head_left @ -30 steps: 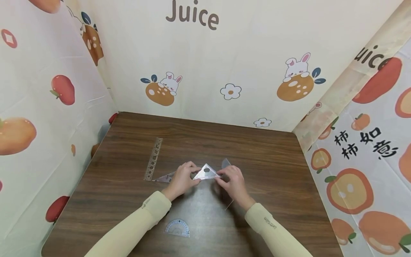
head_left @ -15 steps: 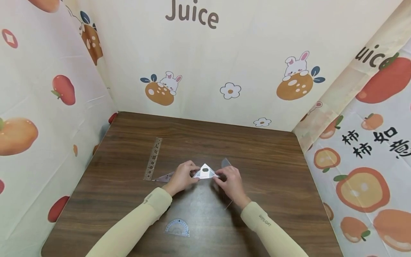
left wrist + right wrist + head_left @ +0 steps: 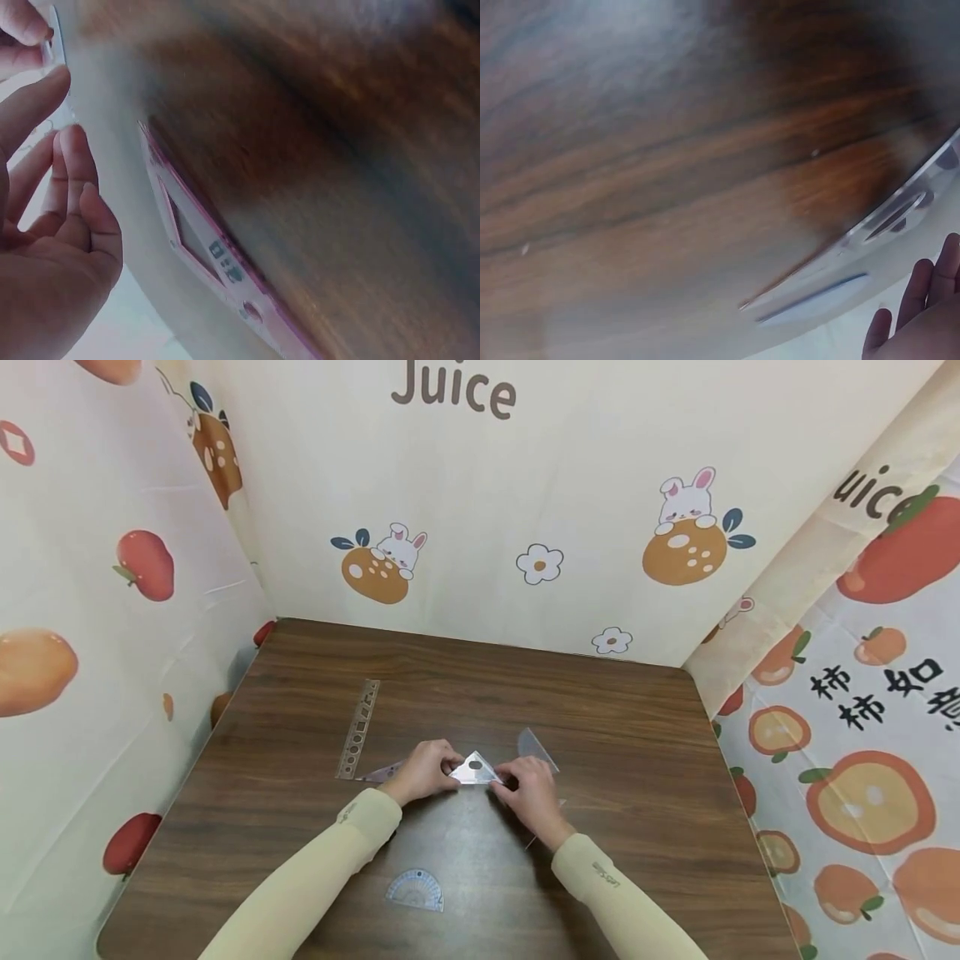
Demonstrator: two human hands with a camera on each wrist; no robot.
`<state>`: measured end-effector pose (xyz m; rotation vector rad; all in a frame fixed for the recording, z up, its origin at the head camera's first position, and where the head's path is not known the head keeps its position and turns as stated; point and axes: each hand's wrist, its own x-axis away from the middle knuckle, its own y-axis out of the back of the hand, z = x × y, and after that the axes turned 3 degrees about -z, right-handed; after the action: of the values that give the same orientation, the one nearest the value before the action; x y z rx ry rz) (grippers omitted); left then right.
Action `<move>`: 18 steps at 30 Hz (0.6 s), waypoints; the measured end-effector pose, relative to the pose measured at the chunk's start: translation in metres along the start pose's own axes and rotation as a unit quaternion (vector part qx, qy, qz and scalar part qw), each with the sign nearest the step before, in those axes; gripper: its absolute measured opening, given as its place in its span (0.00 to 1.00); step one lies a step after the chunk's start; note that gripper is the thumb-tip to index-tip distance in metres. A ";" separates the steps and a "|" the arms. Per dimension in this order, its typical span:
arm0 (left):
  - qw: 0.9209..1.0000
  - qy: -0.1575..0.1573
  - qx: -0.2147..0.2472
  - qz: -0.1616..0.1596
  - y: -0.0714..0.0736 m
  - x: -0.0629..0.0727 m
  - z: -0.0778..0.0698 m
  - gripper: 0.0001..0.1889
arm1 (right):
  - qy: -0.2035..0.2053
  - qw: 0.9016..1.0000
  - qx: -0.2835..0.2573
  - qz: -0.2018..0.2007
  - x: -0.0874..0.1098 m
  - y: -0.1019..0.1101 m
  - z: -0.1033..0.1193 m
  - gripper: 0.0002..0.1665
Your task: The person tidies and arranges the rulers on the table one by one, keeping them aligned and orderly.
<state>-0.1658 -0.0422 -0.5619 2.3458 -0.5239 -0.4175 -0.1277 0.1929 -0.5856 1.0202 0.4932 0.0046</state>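
A small clear set square (image 3: 475, 770) with an oval cut-out is held by both hands above the middle of the table. My left hand (image 3: 424, 771) pinches its left corner between thumb and fingers. At the opposite corner, my right hand (image 3: 533, 793) pinches it the same way. In the left wrist view, a pinkish set square (image 3: 176, 244) lies on the table beside the left hand. The right wrist view has another clear set square (image 3: 832, 259) near the right hand's fingers (image 3: 915, 296); in the head view the right hand and wrist mostly cover it.
On the wooden table (image 3: 637, 860), a clear stencil ruler (image 3: 357, 729) lies at the left. Near the front is a semicircular protractor (image 3: 416, 891). Beyond the right hand lies a clear piece with a curved edge (image 3: 536, 750). Printed cloth (image 3: 465, 485) encloses the back and sides.
Both hands have brought the small set square slightly left and nearer the body, changing its tilt. More of the curved-edged clear piece shows beyond the right hand.
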 end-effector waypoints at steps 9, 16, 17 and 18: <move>0.997 0.035 -0.021 0.062 0.006 -0.007 0.003 0.17 | -0.018 0.999 0.024 0.012 0.003 -0.009 0.009 0.11; 0.995 0.035 -0.049 0.083 0.006 -0.011 0.005 0.16 | -0.041 0.998 0.043 0.033 0.003 -0.015 0.012 0.11; 0.994 0.036 -0.052 0.086 0.007 -0.012 0.005 0.16 | -0.042 0.997 0.047 0.035 0.003 -0.015 0.012 0.12; 0.994 0.037 -0.054 0.087 0.007 -0.012 0.005 0.16 | -0.043 0.997 0.049 0.036 0.003 -0.016 0.012 0.12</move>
<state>-0.1805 -0.0445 -0.5589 2.1819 -0.6490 -0.2698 -0.1234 0.1755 -0.5944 1.1295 0.3805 0.0010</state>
